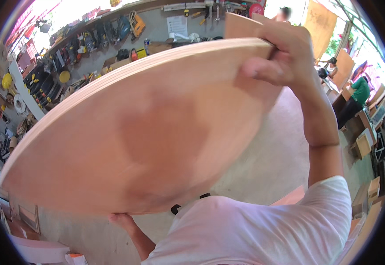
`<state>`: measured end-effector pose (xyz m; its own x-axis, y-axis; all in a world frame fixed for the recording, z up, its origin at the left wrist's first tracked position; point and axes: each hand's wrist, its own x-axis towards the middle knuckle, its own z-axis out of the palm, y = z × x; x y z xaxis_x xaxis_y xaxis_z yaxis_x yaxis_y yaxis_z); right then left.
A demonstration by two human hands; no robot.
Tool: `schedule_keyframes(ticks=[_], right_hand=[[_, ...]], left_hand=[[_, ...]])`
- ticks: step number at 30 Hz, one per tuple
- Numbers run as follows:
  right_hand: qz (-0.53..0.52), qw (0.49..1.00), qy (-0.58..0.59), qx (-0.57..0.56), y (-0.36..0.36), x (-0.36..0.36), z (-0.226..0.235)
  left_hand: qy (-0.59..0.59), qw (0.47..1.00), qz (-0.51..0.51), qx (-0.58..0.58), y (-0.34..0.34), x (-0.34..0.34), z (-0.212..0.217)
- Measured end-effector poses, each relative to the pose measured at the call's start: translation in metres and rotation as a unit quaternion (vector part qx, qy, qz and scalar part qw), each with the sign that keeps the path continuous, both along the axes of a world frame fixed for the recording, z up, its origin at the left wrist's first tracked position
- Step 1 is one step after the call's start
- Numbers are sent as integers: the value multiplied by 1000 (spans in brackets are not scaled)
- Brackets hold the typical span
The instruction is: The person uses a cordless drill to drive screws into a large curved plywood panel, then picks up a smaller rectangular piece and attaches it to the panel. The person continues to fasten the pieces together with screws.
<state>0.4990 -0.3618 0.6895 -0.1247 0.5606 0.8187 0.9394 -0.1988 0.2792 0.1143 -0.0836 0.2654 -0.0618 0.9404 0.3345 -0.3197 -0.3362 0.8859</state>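
Observation:
A large plywood board [192, 119] fills the middle of the view, tilted up in front of my body. Its pale layered edge runs along the top and curves in the fisheye picture. High on the right, my right hand [285, 55] grips the board's upper corner, thumb on the near face and fingers over the edge. Low on the left, my left hand [121, 219] holds the bottom edge; most of its fingers are hidden by the board. A soft shadow falls across the board's near face.
Hand tools, including an orange power tool [136, 24], line the wall and bench at the back. On the right, a person in a green top [360, 90] stands among wooden pieces. A wooden box [361, 145] sits nearby. Concrete floor [276, 145] shows beyond the board.

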Motion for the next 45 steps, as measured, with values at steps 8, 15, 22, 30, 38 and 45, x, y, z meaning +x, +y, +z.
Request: schedule_keyframes(ticks=[8, 15, 22, 30, 38, 45], right_hand=[[-243, 969, 54, -6, -120, -43, 27], [-416, 908, 38, 0, -136, -107, 22], [-538, 840, 75, 15, -92, -182, 5], [-680, 702, 183, 106, -43, -257, -13], [-707, 628, 263, 194, 0, -297, -13], [-728, 600, 257, 210, 20, -311, -30]], left_hand=[[77, 981, -177, -4, 58, 138, 2], [173, 923, -303, 161, 94, 258, -11], [25, 867, -497, 14, 126, 362, -30], [25, 801, -594, 74, 138, 412, -36], [16, 749, -658, 75, 125, 470, -69], [9, 719, -694, 31, 107, 470, -74]])
